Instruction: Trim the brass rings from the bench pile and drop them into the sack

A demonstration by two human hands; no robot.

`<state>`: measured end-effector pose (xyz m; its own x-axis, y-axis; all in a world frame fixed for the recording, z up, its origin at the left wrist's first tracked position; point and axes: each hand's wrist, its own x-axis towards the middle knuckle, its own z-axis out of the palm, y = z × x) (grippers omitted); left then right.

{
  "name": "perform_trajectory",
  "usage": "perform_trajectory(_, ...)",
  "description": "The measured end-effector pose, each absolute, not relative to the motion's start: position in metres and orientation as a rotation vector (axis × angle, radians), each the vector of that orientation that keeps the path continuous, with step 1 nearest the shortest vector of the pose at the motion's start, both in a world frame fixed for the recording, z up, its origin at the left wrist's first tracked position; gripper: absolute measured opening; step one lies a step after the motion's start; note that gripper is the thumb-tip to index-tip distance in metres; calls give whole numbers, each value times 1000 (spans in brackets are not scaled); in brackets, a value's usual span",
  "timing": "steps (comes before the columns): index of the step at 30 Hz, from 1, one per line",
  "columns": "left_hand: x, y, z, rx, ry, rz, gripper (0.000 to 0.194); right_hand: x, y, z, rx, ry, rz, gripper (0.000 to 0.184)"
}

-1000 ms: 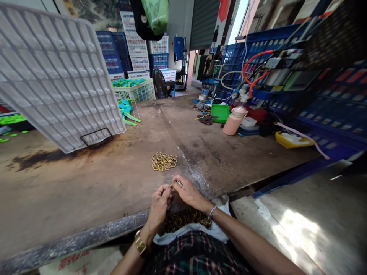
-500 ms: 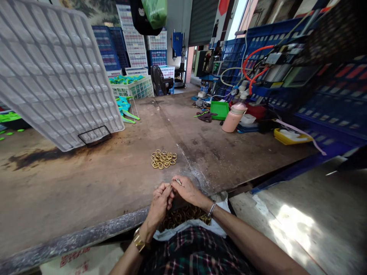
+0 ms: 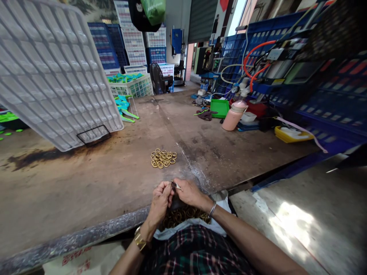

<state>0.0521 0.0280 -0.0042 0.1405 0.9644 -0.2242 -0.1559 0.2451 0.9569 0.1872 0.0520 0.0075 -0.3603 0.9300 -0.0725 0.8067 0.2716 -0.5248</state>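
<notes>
At the table's front edge my left hand (image 3: 161, 199) is closed, thumb and fingers pinched on something small that they mostly hide. My right hand (image 3: 189, 193) presses up against it, gripping a slim, pale-handled tool (image 3: 178, 186) whose dark end meets the left fingertips. The tool's exact kind is not clear. A small pile of brass-coloured rings (image 3: 163, 158) lies on the table just beyond both hands. Below them, an open white bag (image 3: 222, 225) in my lap holds many similar rings (image 3: 187, 214), partly covered by my wrists.
A ribbed translucent tray (image 3: 65, 76) leans upright at left on the brown table (image 3: 86, 183). To the right stand a pink bottle (image 3: 233, 116), a green tray (image 3: 220, 108) and a yellow tray (image 3: 292, 134). Crates (image 3: 134, 38) and a fan (image 3: 157, 78) are behind.
My right hand has shifted slightly against the left, and its thumb has moved, so more of the tool and its dark end shows. The left hand and ring pile stay put.
</notes>
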Motion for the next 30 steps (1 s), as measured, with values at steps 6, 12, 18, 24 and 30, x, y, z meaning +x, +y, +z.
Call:
perform_trajectory(6,52,26,-2,998,1154,1011,35,184,48,8,-1676,-2462,609,23)
perform_trajectory(12,52,26,-5,983,1145,1012,34,182,46,13,-1705,-2493,571,23)
perform_trajectory(18,52,26,-3,980,1147,1006,33,181,45,21,-1713,-2480,587,23)
perform_trajectory(24,51,25,-4,985,1160,1001,35,178,45,19,-1717,-2502,551,20)
perform_trajectory(30,52,19,-1,978,1096,992,32,182,61,9,-1848,-2472,512,24)
